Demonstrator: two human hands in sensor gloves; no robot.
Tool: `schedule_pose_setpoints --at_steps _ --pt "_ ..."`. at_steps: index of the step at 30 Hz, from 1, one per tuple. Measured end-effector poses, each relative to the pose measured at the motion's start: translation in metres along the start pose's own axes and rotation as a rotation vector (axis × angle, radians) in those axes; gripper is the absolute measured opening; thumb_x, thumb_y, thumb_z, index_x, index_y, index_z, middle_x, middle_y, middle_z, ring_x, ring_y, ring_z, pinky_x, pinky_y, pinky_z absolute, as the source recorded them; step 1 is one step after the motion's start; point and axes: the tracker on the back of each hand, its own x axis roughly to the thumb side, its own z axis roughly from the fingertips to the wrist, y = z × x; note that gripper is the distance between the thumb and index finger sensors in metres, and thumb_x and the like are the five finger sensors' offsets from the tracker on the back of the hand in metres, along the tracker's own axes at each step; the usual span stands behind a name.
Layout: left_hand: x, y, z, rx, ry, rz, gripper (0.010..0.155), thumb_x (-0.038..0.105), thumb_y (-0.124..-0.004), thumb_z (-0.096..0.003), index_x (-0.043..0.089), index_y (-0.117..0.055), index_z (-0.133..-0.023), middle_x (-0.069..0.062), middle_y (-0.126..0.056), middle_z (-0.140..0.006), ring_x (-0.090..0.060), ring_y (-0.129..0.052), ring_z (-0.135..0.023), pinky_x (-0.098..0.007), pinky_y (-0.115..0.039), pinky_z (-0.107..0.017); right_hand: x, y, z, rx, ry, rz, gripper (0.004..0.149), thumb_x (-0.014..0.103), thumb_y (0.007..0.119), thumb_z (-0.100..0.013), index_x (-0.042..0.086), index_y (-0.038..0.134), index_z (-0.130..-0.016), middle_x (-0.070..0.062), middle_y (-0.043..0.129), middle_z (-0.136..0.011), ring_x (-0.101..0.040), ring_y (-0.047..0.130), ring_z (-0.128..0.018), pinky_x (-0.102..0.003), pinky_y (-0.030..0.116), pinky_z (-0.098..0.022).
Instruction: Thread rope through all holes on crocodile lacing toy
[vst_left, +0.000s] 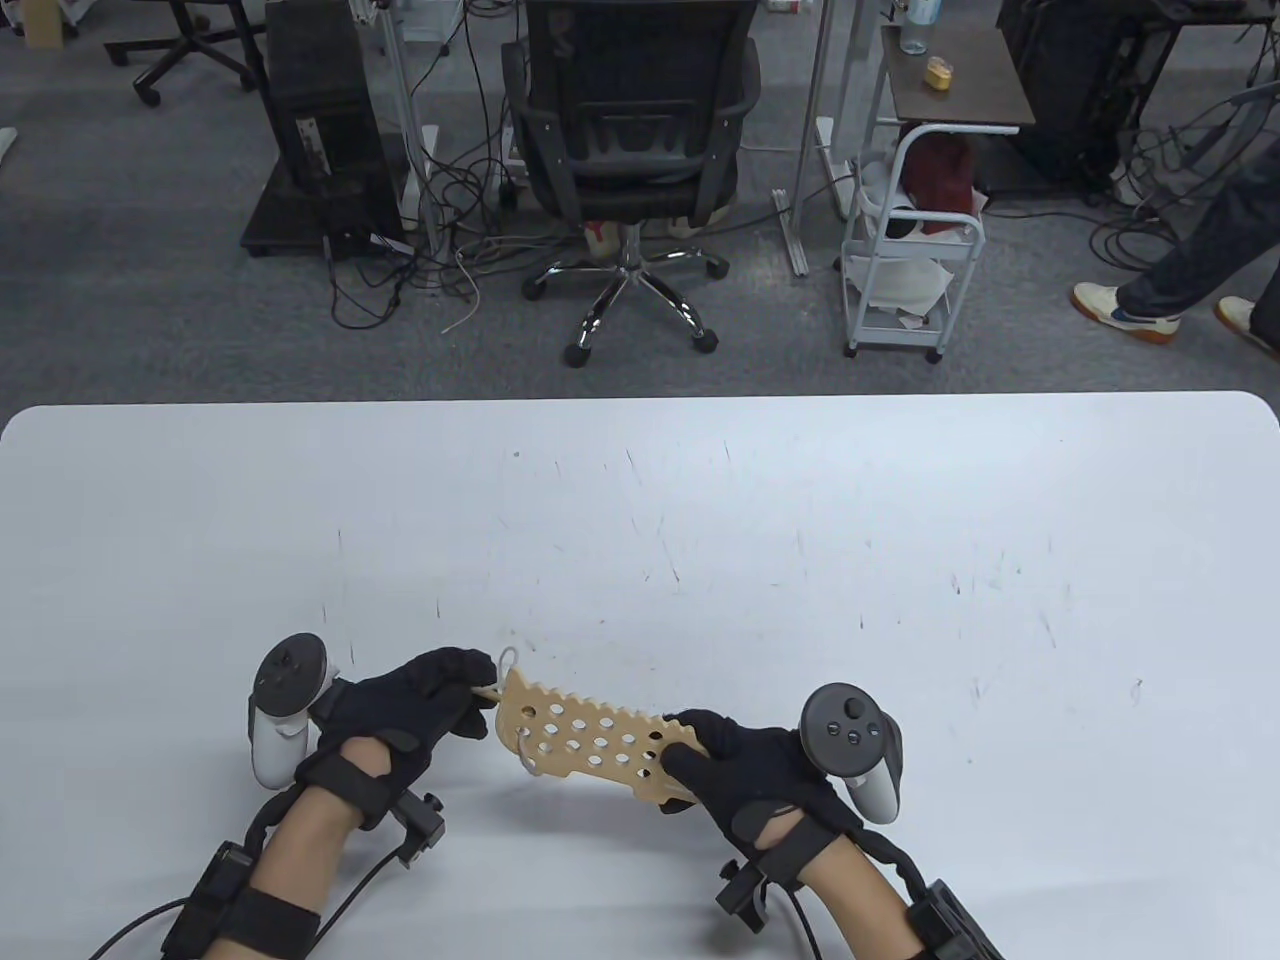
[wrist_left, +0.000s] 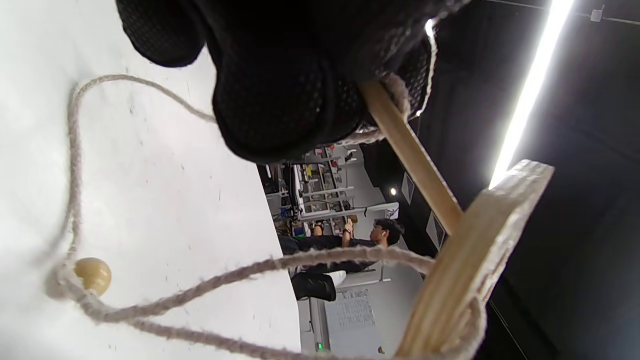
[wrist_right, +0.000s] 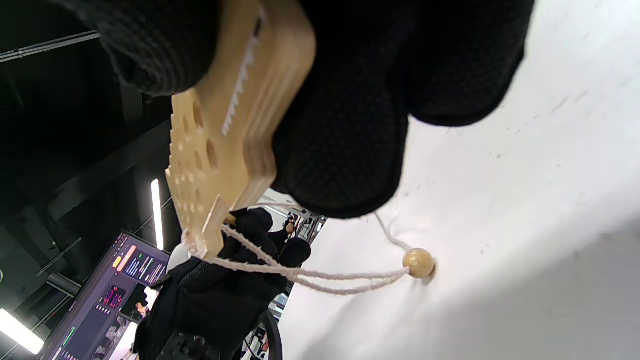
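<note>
In the table view, one wooden crocodile lacing toy (vst_left: 590, 742) is held just above the white worktop (vst_left: 700, 520), near its front edge and left of the middle. Its long axis runs left to right, the right end lying slightly nearer the front edge. The left hand (vst_left: 410, 705) pinches a thin wooden needle (vst_left: 485, 692) at the toy's left end, where one rope (vst_left: 510, 660) forms a small loop. The right hand (vst_left: 745, 765) grips the toy's right end with curled fingers. Beyond the far edge, a grey carpet is seen, with one black office chair (vst_left: 630, 140), a white trolley (vst_left: 910, 250) and a person's legs at the far right.

In the left wrist view, the needle (wrist_left: 410, 150) is gripped by gloved fingers (wrist_left: 280, 100) and points into the toy's edge (wrist_left: 470, 265). The rope (wrist_left: 75, 200) trails in loops over the worktop (wrist_left: 175, 200) to one wooden bead (wrist_left: 93, 275) lying on it.

In the right wrist view, the toy (wrist_right: 220, 150) is clamped between black fingers (wrist_right: 345, 140), its holed face turned left. Two rope strands (wrist_right: 310, 274) run from its lower end to the bead (wrist_right: 419, 263) on the worktop (wrist_right: 525, 200).
</note>
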Motion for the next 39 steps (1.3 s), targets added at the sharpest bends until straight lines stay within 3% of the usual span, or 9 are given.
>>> schedule_pose_setpoints --at_steps 7,10,22,33,39 --pt "0.002 0.001 0.001 0.01 -0.024 -0.027 0.042 0.027 -0.084 -0.04 0.041 -0.094 -0.079 0.004 -0.088 -0.086 -0.014 -0.097 -0.061 -0.051 -0.065 -0.073 0.0 0.0 0.0 0.007 0.0 -0.009 0.047 0.043 0.077 -0.043 0.017 0.081 -0.083 -0.006 0.103 -0.062 -0.022 0.109 -0.042 -0.047 0.084 -0.044" --pt "0.005 0.001 0.001 0.031 -0.045 -0.09 0.042 0.027 -0.087 -0.0398 0.043 -0.096 -0.078 0.011 -0.09 -0.086 -0.012 -0.1 -0.062 -0.048 -0.067 -0.073 0.002 0.0 0.0 0.012 0.001 -0.008 0.047 0.043 0.078 -0.043 0.017 0.081 -0.082 -0.006 0.103 -0.062 -0.023 0.109 -0.042 -0.048 0.084 -0.044" --pt "0.005 -0.003 0.001 0.006 -0.054 -0.042 0.044 0.028 -0.089 -0.0408 0.045 -0.095 -0.081 0.012 -0.097 -0.084 -0.013 -0.103 -0.066 -0.047 -0.07 -0.072 0.003 0.0 0.001 0.009 -0.004 -0.01 0.047 0.043 0.078 -0.043 0.018 0.081 -0.083 -0.005 0.103 -0.062 -0.022 0.11 -0.043 -0.047 0.084 -0.044" --pt "0.001 -0.018 0.0 -0.145 -0.056 0.231 0.048 0.046 -0.078 -0.0476 0.041 -0.08 -0.096 0.008 -0.096 -0.089 -0.019 -0.098 -0.076 -0.05 -0.066 -0.073 0.001 0.001 0.0 0.006 0.007 0.017 0.047 0.043 0.078 -0.043 0.018 0.081 -0.083 -0.005 0.103 -0.062 -0.022 0.11 -0.043 -0.047 0.084 -0.044" --pt "0.002 -0.024 0.001 -0.184 -0.064 0.283 0.053 0.053 -0.074 -0.0481 0.04 -0.076 -0.099 0.006 -0.097 -0.09 -0.021 -0.097 -0.077 -0.05 -0.066 -0.074 0.001 0.001 0.001 -0.008 0.009 0.024 0.047 0.043 0.078 -0.043 0.018 0.081 -0.083 -0.005 0.103 -0.062 -0.022 0.109 -0.044 -0.047 0.084 -0.044"
